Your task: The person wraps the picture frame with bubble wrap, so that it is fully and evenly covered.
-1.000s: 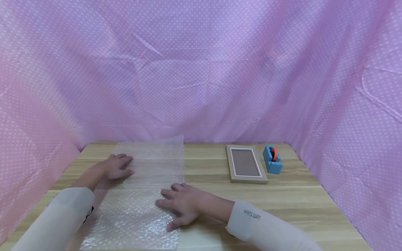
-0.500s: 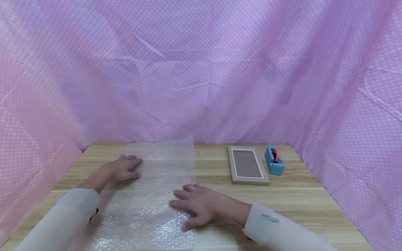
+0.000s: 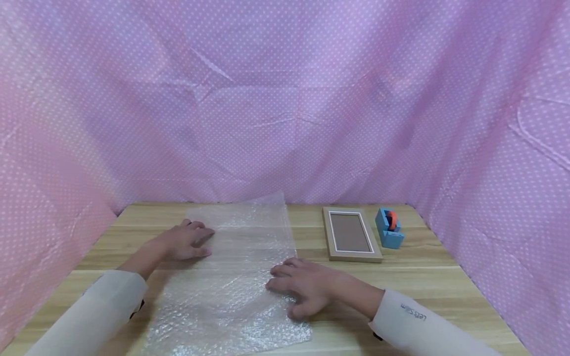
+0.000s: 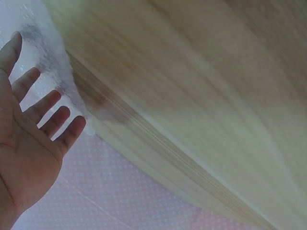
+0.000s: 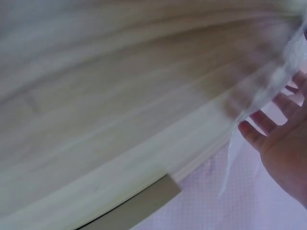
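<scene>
A clear sheet of bubble wrap [image 3: 231, 277] lies on the wooden table, its far end lifting a little at the back edge. My left hand [image 3: 182, 242] rests on its left edge, fingers spread and fairly straight. In the left wrist view the fingertips of the left hand [image 4: 33, 139] touch the bubble wrap [image 4: 43, 52] near its border. On the right edge lies my right hand [image 3: 307, 287], fingers spread and pressing the sheet, which wrinkles beside them. The right wrist view shows the right hand [image 5: 288, 139] with its fingertips at the sheet's edge.
A light wooden picture frame [image 3: 352, 235] lies flat at the back right of the table [image 3: 427, 282]. Beside it stands a blue tape dispenser [image 3: 389, 230] with an orange reel. Pink dotted cloth [image 3: 285, 123] hangs around the back and sides.
Both hands have moved right across the table, and the bubble wrap has slid right with them. Its near right corner has turned outward. The frame and the tape dispenser stay put.
</scene>
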`<move>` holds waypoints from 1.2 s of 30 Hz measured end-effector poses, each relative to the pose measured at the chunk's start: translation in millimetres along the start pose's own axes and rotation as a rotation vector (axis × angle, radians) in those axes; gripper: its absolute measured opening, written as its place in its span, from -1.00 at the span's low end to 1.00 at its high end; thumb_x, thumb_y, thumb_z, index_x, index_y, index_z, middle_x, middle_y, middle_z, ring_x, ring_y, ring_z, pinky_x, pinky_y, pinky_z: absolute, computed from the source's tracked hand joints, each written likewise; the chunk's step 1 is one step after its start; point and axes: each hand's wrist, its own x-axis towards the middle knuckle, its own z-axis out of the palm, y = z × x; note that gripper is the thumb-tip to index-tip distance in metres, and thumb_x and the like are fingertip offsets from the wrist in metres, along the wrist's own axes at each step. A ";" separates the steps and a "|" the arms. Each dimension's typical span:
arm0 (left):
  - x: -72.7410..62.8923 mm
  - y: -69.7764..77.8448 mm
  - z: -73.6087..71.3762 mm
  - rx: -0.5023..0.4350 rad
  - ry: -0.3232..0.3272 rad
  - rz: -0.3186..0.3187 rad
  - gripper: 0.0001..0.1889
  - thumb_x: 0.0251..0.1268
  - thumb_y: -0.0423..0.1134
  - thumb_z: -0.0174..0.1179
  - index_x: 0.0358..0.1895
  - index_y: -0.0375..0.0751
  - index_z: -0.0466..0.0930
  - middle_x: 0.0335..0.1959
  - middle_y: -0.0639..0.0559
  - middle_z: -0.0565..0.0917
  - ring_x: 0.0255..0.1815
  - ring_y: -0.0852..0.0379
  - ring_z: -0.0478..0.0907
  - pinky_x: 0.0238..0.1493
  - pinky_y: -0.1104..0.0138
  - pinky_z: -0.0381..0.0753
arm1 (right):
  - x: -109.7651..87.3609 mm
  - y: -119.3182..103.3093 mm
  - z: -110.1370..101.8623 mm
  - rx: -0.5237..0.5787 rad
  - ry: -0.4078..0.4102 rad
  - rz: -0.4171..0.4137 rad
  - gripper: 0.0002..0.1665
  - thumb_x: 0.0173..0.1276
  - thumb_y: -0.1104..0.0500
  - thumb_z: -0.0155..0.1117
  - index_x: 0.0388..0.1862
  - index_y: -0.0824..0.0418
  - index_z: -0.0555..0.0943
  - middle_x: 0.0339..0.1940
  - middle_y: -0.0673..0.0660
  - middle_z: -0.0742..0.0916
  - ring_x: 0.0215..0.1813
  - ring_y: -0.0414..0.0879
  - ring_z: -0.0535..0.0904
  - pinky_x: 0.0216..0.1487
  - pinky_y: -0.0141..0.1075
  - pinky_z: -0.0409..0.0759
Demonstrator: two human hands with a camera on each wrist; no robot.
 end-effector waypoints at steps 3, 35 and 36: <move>0.2 3.9 0.7 -0.001 0.009 0.030 -0.28 0.40 0.25 0.20 0.43 -0.16 0.47 0.32 -0.32 0.48 0.33 -0.45 0.33 0.24 -0.37 0.34 | -9.2 6.8 0.0 0.032 0.005 0.018 -0.18 0.43 -0.43 0.00 0.55 -0.10 0.34 0.55 0.15 0.41 0.52 0.17 0.30 0.47 0.10 0.30; -4.9 29.3 5.5 0.010 0.018 0.152 -0.48 0.25 0.31 0.30 0.11 0.09 0.53 0.24 0.01 0.52 0.28 -0.20 0.39 0.17 -0.30 0.41 | -46.2 33.6 1.3 0.112 0.082 0.243 -0.47 0.47 -0.08 0.24 0.36 -0.03 0.46 0.42 0.07 0.52 0.35 0.05 0.44 0.34 0.04 0.45; -4.8 29.5 5.2 0.001 0.013 0.145 -0.44 0.25 0.32 0.30 0.16 0.08 0.54 0.24 0.02 0.52 0.27 -0.18 0.39 0.18 -0.30 0.41 | -46.8 33.2 0.5 0.111 0.079 0.244 -0.46 0.48 -0.07 0.23 0.37 -0.02 0.46 0.41 0.08 0.53 0.34 0.05 0.44 0.34 0.03 0.46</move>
